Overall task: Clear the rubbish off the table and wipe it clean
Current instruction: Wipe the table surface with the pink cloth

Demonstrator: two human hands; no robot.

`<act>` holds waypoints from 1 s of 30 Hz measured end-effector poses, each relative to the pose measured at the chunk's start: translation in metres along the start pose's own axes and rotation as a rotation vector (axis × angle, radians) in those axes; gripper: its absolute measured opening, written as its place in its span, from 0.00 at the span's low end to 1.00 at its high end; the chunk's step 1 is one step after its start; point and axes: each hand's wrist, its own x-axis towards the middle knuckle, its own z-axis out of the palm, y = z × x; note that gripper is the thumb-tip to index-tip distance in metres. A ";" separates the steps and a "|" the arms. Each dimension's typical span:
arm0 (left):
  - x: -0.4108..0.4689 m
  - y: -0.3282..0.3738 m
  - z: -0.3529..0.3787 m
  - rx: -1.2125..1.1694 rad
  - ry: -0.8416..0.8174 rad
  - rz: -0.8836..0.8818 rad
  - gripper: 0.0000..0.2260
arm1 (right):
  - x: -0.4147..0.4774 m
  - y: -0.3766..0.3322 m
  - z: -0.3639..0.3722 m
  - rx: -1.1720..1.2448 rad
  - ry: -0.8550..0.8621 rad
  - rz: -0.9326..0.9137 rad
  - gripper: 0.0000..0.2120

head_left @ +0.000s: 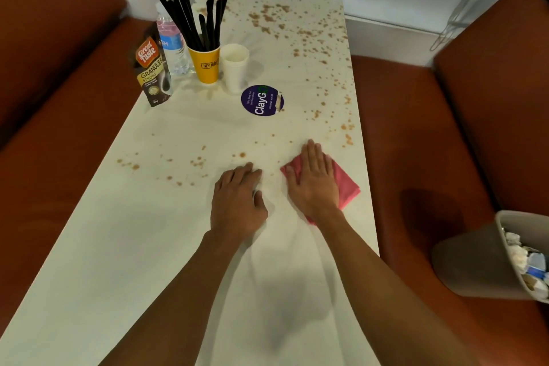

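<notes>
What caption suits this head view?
Right hand presses pink cloth on brown-spattered white table; left hand rests alongside.

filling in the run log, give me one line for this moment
phase: wiping | right hand: flat on folded pink cloth | left hand: resting on white rectangular table | brown specks: across far half

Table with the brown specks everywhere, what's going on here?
A person is wiping the white table with a pink cloth, pressed flat under the right hand. The left hand rests on the table beside it. The near end looks clean; brown specks dot the middle and far end. A yellow cup of black sticks, white cups, a bottle and a coffee pouch stand far left. A bin holding rubbish sits on the right-hand seat.
</notes>
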 end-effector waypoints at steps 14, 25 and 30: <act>-0.020 -0.062 -0.025 -0.028 0.077 0.002 0.23 | -0.029 -0.028 0.009 0.017 0.007 0.068 0.36; -0.017 -0.055 -0.041 -0.033 -0.108 -0.082 0.24 | -0.081 -0.005 0.007 -0.026 -0.010 0.042 0.35; -0.016 -0.059 -0.043 -0.015 -0.107 -0.063 0.25 | -0.063 -0.066 0.021 0.016 -0.006 0.004 0.35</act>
